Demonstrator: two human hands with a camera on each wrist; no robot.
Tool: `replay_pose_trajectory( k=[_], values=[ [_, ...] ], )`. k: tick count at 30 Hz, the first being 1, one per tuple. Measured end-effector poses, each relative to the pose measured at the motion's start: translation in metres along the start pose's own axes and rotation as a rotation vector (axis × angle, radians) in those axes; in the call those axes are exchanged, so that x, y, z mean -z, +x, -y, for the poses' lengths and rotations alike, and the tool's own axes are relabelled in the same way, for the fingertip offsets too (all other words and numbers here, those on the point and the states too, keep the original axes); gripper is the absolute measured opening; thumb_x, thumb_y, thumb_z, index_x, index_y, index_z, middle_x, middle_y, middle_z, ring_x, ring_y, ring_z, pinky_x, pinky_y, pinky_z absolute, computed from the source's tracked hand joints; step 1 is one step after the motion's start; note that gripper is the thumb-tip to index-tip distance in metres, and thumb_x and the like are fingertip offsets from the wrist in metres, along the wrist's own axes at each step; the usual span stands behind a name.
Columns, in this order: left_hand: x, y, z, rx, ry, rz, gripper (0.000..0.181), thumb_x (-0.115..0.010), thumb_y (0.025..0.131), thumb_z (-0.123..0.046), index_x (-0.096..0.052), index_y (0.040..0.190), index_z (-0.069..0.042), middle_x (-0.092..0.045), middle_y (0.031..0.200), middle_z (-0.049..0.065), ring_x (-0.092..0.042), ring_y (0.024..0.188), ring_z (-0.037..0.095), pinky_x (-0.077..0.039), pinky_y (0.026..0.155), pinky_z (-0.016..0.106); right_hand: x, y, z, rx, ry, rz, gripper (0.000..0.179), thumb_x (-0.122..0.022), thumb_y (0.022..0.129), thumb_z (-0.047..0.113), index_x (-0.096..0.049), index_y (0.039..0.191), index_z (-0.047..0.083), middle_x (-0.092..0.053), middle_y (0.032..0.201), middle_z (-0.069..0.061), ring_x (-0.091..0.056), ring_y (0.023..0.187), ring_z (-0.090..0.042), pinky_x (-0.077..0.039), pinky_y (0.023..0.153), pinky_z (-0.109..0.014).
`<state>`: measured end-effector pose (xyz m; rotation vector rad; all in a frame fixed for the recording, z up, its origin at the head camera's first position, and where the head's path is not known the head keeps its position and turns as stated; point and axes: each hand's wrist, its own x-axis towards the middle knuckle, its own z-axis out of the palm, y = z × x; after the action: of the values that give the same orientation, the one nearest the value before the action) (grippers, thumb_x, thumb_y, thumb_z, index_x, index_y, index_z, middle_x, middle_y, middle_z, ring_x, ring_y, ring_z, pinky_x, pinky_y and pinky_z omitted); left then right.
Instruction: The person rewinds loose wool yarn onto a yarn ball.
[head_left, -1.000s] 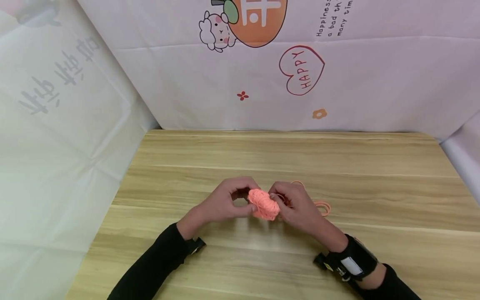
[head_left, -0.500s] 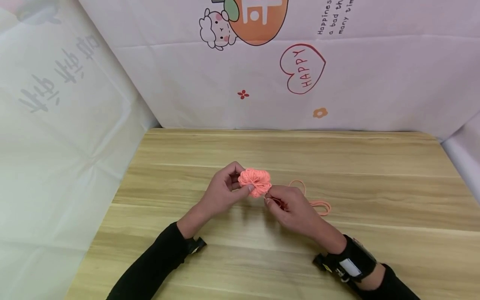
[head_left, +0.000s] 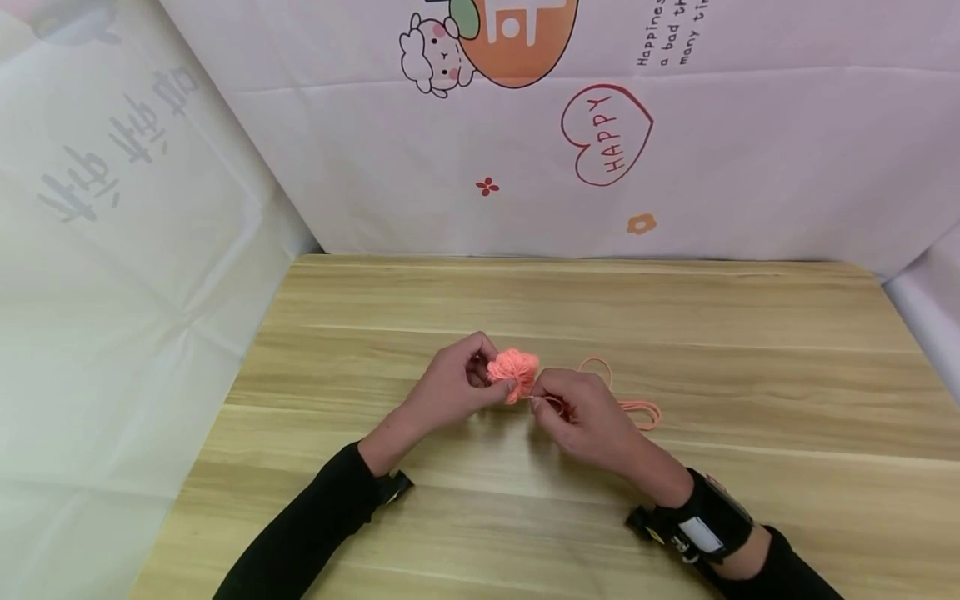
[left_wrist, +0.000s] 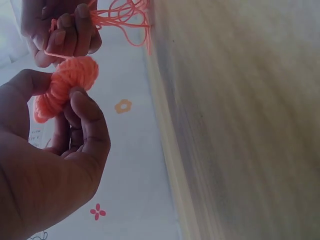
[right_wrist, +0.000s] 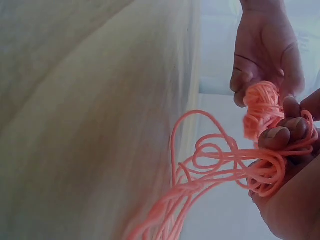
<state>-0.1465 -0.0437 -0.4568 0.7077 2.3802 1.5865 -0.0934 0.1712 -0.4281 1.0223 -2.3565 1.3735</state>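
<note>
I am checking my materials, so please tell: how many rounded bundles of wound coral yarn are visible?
1: the rounded bundle of wound coral yarn, pinched in the left hand. The right hand holds loose coral yarn strands; more may be hidden there.

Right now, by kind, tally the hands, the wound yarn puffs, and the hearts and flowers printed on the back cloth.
Hands: 2 (left hand, right hand)
Wound yarn puff: 1
Printed heart: 1
Printed flowers: 2 (red flower, orange flower)
Total: 6
</note>
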Motion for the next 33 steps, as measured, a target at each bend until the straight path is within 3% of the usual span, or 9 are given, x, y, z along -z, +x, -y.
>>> replay_pose_trajectory(
  k=[10, 15, 21, 27, 30, 33],
  values=[
    [-0.002, -0.002, -0.003, 0.008, 0.109, 0.178, 0.022, -0.070, 0.081, -0.017, -0.057, 0.099, -0.019, -0.059, 0.085, -0.001, -0.056, 0.072, 0.013, -0.050, 0.060, 0.023, 0.001, 0.001, 0.000, -0.011, 0.019, -0.033, 0.030, -0.055, 0.083, -0.014, -0.056, 0.075, 0.015, -0.046, 0.064, 0.005, -0.037, 0.047, -0.017, -0.031, 0.046, -0.021],
    [-0.003, -0.002, -0.002, -0.002, 0.121, 0.240, 0.021, -0.069, 0.078, -0.017, -0.059, 0.096, -0.022, -0.057, 0.080, -0.002, -0.052, 0.068, 0.011, -0.045, 0.056, 0.021, 0.002, 0.000, 0.001, -0.047, 0.031, -0.034, 0.028, -0.053, 0.086, -0.014, -0.058, 0.077, 0.012, -0.046, 0.064, 0.005, -0.036, 0.048, -0.013, -0.033, 0.044, -0.025],
    [-0.004, -0.002, -0.003, -0.072, 0.104, 0.292, 0.021, -0.073, 0.079, -0.020, -0.061, 0.096, -0.025, -0.060, 0.084, -0.006, -0.053, 0.072, 0.011, -0.046, 0.059, 0.022, 0.003, -0.001, -0.001, -0.081, 0.044, -0.042, 0.024, -0.052, 0.086, -0.014, -0.059, 0.078, 0.006, -0.047, 0.064, 0.005, -0.037, 0.053, -0.005, -0.034, 0.045, -0.024],
    [-0.004, -0.001, -0.003, -0.148, 0.100, 0.338, 0.026, -0.071, 0.078, -0.013, -0.061, 0.098, -0.025, -0.059, 0.088, -0.008, -0.053, 0.074, 0.012, -0.047, 0.060, 0.025, -0.003, -0.010, -0.023, -0.084, 0.048, -0.034, 0.026, -0.051, 0.090, -0.008, -0.058, 0.080, 0.015, -0.048, 0.066, 0.008, -0.039, 0.053, -0.005, -0.034, 0.046, -0.022],
    [-0.003, -0.003, -0.013, -0.162, 0.066, 0.341, 0.027, -0.067, 0.076, -0.007, -0.063, 0.099, -0.022, -0.060, 0.087, -0.006, -0.053, 0.074, 0.016, -0.047, 0.060, 0.028, -0.005, -0.014, -0.034, -0.089, 0.045, -0.033, 0.026, -0.051, 0.091, -0.004, -0.058, 0.082, 0.020, -0.048, 0.067, 0.010, -0.040, 0.053, -0.005, -0.034, 0.046, -0.020],
    [-0.002, -0.004, -0.019, -0.182, 0.011, 0.323, 0.026, -0.067, 0.076, -0.003, -0.063, 0.098, -0.018, -0.060, 0.086, -0.004, -0.053, 0.075, 0.019, -0.048, 0.061, 0.035, -0.004, -0.012, -0.032, -0.092, 0.045, -0.037, 0.027, -0.050, 0.090, -0.006, -0.057, 0.081, 0.019, -0.048, 0.067, 0.009, -0.039, 0.053, -0.005, -0.034, 0.046, -0.020]
  ],
)
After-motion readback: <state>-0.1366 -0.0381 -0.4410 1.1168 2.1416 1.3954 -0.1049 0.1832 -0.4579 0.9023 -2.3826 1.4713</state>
